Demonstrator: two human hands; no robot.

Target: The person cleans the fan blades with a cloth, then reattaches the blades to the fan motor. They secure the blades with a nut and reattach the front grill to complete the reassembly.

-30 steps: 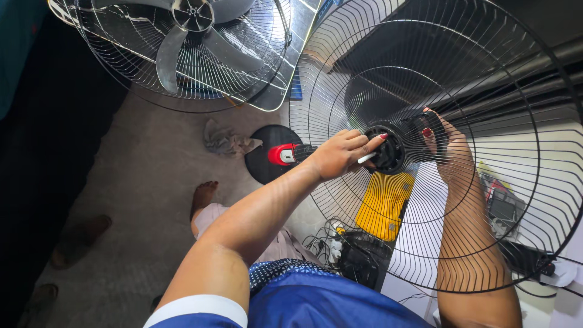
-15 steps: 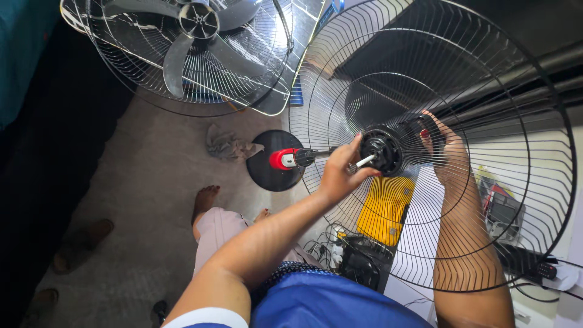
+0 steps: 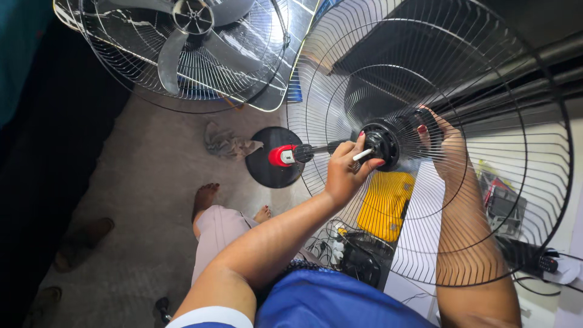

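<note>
Grille [image 3: 486, 200]: black wire fan guard, round, filling the right half of the frame, tilted toward me. Its hub [image 3: 381, 146] sat at centre frame, black, ringed.

Left hand [image 3: 346, 170]: in front of the grille, just left of the hub. My fingers were closed together round a small white shaft [image 3: 362, 155] that stuck out at the hub; thumb and forefinger pinched it, fingertips touching the hub's rim.

Right hand [image 3: 446, 146]: behind the wires, right of the hub. My fingers were curled tight on the black motor housing [image 3: 413, 124] at the back of the grille; the forearm ran down behind the wires to the lower right of the frame.

Stand: a pole with a red collar [image 3: 280, 156] ran left from the hub to a round black base [image 3: 267, 167] on the floor, centre left.

Second fan [image 3: 182, 48]: upper left, silver guard with grey blades, complete.

Rag [image 3: 228, 141]: grey, crumpled, on the floor just left of the base.

Yellow case [image 3: 384, 203]: below the hub, seen through the wires. Black cables [image 3: 340, 249] lay beneath it, lower centre.

My bare foot [image 3: 203, 195] rested on the grey floor [image 3: 139, 200], left of centre.
</note>
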